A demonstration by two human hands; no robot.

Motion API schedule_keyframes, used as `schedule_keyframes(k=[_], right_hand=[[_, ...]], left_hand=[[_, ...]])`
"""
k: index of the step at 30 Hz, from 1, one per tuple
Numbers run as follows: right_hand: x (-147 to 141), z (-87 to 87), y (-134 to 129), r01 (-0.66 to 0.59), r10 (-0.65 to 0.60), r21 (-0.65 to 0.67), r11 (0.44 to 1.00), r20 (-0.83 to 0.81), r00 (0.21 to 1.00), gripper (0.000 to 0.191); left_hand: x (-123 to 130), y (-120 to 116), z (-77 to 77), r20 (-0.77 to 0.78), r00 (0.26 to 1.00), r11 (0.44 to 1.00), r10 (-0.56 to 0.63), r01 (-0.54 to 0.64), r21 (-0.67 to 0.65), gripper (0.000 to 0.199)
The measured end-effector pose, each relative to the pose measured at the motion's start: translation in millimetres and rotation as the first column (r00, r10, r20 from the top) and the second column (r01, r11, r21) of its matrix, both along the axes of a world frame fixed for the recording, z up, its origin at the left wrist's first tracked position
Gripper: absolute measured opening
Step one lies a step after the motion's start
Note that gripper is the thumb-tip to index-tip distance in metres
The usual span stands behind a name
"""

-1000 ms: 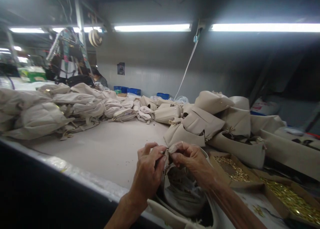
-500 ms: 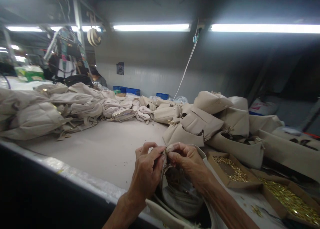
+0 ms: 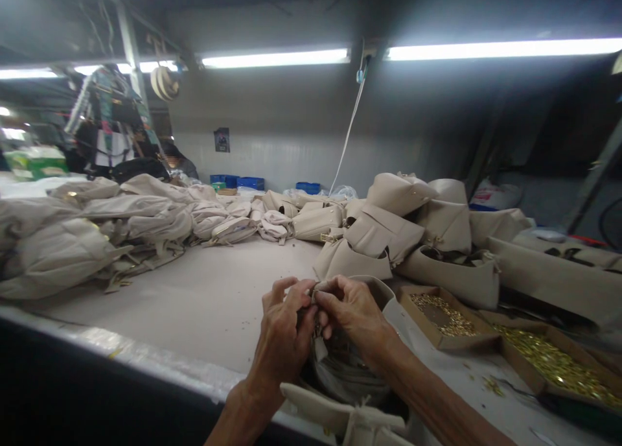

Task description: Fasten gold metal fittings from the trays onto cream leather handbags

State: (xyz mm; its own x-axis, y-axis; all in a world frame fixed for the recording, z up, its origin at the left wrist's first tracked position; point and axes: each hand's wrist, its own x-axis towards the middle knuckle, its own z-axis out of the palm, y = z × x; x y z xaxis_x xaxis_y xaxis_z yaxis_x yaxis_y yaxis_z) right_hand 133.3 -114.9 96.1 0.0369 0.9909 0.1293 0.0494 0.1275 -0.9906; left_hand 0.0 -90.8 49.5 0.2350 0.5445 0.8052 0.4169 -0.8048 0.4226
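Note:
A beige handbag (image 3: 374,290) lies open at the table's front edge, its grey lining showing below my hands. My left hand (image 3: 284,323) pinches the bag's upper edge between thumb and fingers. Close against it, my right hand (image 3: 357,313) grips the same edge with thumb and forefinger. Whether a small metal fitting is also between the fingertips I cannot make out. To the right of my right hand stands a cardboard tray (image 3: 442,342) of small gold fittings, and beyond it a second tray (image 3: 532,371) with brighter gold pieces.
Beige handbags (image 3: 383,235) are piled at the back right. Softer pale bags (image 3: 72,251) are heaped along the left. Loose gold pieces (image 3: 493,386) lie by the trays. Blue bins (image 3: 250,183) stand at the back, and a person (image 3: 182,164) is partly visible at far left.
The fingers of both hands have shifted slightly on the bag's edge, my right fingertips now reaching lower. A flap with strap ends shows more at the bottom. The whole view has turned slightly right.

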Motion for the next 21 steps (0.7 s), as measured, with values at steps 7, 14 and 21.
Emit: schedule_keyframes(k=[7,14,21], right_hand=[[-2.0,-26.3,1.1,0.082,-0.072,0.05,0.995,-0.176,0.982,0.025],[-2.3,-28.7,4.2,-0.011,0.027,0.111,0.994,-0.146,0.989,0.024],[4.9,-26.2,4.7,-0.007,0.027,0.138,0.99,-0.141,0.99,0.024]], left_hand=[[-21.7,-14.3,-18.3,0.022,0.999,0.992,0.042,-0.04,-0.118,0.048],[-27.2,-10.5,-23.8,0.039,0.996,0.929,-0.075,0.084,-0.361,0.031],[-24.9,-8.5,-7.2,-0.035,0.985,0.924,-0.168,0.145,-0.354,0.032]])
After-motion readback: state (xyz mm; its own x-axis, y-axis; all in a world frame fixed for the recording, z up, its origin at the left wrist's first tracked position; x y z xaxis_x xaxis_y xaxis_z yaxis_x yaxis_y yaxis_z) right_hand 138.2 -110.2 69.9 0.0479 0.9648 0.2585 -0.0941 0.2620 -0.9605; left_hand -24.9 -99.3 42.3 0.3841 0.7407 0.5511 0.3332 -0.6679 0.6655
